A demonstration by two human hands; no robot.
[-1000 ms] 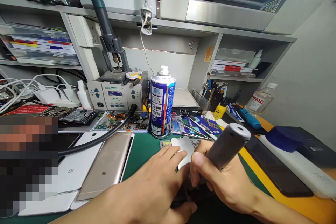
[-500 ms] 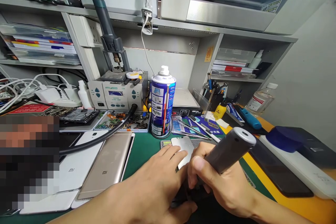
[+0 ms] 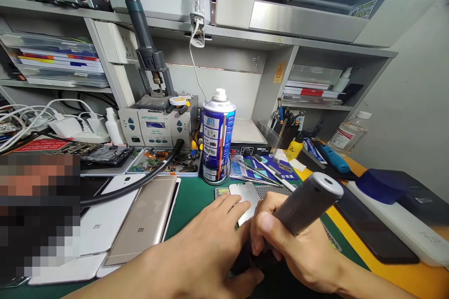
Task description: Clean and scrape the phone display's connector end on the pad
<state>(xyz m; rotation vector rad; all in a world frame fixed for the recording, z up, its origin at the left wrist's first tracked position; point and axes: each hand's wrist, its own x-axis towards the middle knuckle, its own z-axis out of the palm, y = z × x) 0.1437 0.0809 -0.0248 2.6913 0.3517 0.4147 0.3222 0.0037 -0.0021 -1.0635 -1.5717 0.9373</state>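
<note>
My right hand is closed around a thick grey pen-shaped electric screwdriver. Its rear end tilts up to the right, and its tip is hidden behind my fingers. Beside it, my left hand bends over a dark object, with the thumb below and the fingers above. Shadow and both hands cover most of that object, so its kind does not show. A silver metal plate, like a phone part, lies just beyond my left fingertips, partly covered by them.
A blue spray can stands on the green mat. Xiaomi phone backs lie at left under a black hose. Behind are a rework station and a parts tray. Tweezers and a dark phone lie right.
The view shifts very slightly. Both hands and the electric screwdriver keep practically the same position and grip.
</note>
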